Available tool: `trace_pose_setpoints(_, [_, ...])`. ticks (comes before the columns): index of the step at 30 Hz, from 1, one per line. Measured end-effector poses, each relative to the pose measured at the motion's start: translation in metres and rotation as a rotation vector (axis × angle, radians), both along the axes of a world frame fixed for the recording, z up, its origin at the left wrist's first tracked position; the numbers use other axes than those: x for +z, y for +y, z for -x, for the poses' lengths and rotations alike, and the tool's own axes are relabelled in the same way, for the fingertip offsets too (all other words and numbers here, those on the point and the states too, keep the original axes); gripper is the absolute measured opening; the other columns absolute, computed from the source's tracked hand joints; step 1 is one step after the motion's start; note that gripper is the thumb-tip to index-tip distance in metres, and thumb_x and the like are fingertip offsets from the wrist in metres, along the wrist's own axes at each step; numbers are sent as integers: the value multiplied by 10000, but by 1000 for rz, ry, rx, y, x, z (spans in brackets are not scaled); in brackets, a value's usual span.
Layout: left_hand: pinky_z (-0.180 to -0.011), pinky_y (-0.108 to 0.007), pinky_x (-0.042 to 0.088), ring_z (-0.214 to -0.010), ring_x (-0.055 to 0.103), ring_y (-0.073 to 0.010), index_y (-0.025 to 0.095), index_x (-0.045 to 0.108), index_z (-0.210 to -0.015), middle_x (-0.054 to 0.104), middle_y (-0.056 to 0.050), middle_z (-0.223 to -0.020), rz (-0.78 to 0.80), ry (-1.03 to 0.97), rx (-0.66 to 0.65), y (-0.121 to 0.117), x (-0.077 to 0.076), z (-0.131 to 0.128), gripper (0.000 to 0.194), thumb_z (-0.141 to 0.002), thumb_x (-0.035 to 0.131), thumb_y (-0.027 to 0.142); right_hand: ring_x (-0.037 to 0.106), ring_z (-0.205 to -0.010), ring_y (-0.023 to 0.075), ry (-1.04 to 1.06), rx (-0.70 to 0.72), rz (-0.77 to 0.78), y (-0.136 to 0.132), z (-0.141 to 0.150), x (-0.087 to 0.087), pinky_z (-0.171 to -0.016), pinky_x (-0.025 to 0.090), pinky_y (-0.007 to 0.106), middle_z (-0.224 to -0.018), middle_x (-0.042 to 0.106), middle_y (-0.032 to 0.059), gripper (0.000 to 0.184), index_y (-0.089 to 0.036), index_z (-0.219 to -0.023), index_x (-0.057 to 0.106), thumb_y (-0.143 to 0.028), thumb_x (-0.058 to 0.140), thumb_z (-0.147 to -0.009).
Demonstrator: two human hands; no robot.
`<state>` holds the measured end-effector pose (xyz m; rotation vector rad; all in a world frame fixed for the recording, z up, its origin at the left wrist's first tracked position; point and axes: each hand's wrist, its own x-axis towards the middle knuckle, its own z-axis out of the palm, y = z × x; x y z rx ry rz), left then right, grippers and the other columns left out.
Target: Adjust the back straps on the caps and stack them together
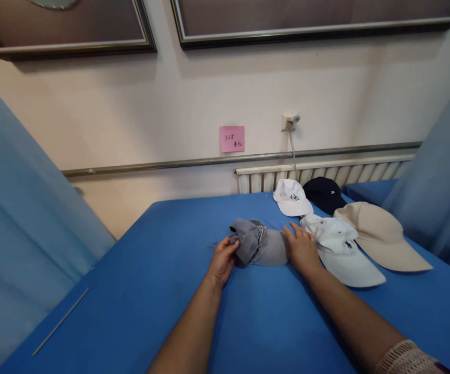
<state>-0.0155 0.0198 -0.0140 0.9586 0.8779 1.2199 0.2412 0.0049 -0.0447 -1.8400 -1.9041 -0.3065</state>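
Note:
A grey baseball cap (274, 248) lies on the blue-covered table, its crown crumpled and its brim pointing right. My left hand (224, 259) pinches the back edge of the crown between thumb and fingers. At the brim's tip rests my right hand (304, 250), its fingers stretched out and apart; its thumb is hard to make out. Just right of that hand sits a pale blue cap (336, 244) with a small dark logo. Beyond it are a beige cap (381, 234), a white cap (290, 197) with dark letters, and a navy cap (322, 193).
A thin stick (61, 321) lies near the left edge of the blue table cover (139, 291). Blue curtains (18, 197) hang on both sides. Behind stand a radiator (264, 179), a metal rail (178, 164), and a plugged-in cord by a pink note (232, 138).

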Motion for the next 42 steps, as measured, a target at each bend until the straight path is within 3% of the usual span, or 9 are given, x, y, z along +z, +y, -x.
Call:
trace_pose_setpoints(3, [-749, -282, 474, -764, 625, -171, 121, 722, -869, 707, -64, -851, -68, 185, -102, -7, -7, -18, 283, -638, 789, 269, 480, -1209, 311, 96, 80, -102, -9, 10, 6, -971, 371, 503, -1376, 498, 154, 494, -182, -1293, 545, -41, 389, -847])
trace_pose_setpoints(7, [-759, -300, 452, -798, 591, -189, 148, 724, -842, 684, -48, -844, -296, 510, -172, -11, -11, -27, 196, -775, 651, 317, 550, -1101, 253, 365, 375, -144, -26, 45, 16, -936, 454, 419, -1180, 596, 135, 329, -162, -1187, 576, -162, 423, -896])
trace_pose_setpoints(13, [-775, -295, 439, -824, 559, -182, 172, 674, -794, 612, -48, -833, -569, 799, -162, -13, -2, -26, 205, -866, 492, 236, 588, -994, 242, 635, 429, -87, -25, 79, 12, -868, 508, 415, -1076, 602, 104, 245, -191, -1090, 586, -233, 548, -851])
trace_pose_setpoints(20, [-886, -330, 450, -980, 571, -201, 190, 598, -1157, 639, -68, -1055, -595, 740, -304, -29, 5, -40, 285, -909, 465, 230, 536, -1138, 261, 612, 492, -175, -20, 55, 6, -959, 467, 450, -1211, 550, 121, 356, -210, -1185, 560, -159, 541, -833])
trace_pose_setpoints(23, [-817, -296, 472, -905, 596, -180, 182, 587, -1172, 659, -53, -1019, -517, 703, -282, -34, 3, -44, 292, -937, 438, 270, 546, -1122, 254, 665, 517, -183, -25, 50, 12, -951, 472, 441, -1193, 566, 110, 263, -218, -1105, 571, -172, 549, -846])
trace_pose_setpoints(28, [-698, -271, 469, -705, 592, -149, 178, 671, -873, 667, -19, -782, -532, 885, -127, -30, 6, -35, 249, -932, 476, 320, 583, -1015, 220, 719, 554, -154, -26, 49, 17, -892, 494, 399, -1072, 598, 81, 76, -213, -905, 590, -166, 555, -856])
trace_pose_setpoints(32, [-900, -348, 465, -969, 609, -196, 201, 662, -1032, 688, -58, -1026, -704, 923, 88, -23, 16, -25, 191, -887, 569, 282, 565, -1040, 224, 661, 554, -198, -25, 44, 20, -886, 490, 394, -1105, 573, 90, 109, -209, -937, 619, -161, 548, -870])
trace_pose_setpoints(36, [-1036, -417, 388, -1181, 525, -216, 260, 559, -1280, 626, -63, -1243, -833, 936, -94, -23, 18, -24, 372, -908, 543, 256, 556, -995, 220, 515, 585, -220, -31, 38, 31, -851, 480, 377, -1073, 574, 99, 176, -200, -994, 641, -156, 498, -904])
trace_pose_setpoints(42, [-943, -391, 456, -1027, 596, -203, 253, 613, -1219, 669, -62, -1100, -751, 860, -226, -27, 16, -29, 319, -909, 548, 289, 574, -796, 183, 474, 581, -120, -41, 35, 37, -722, 456, 321, -877, 614, 68, 164, -187, -964, 602, -169, 441, -935])
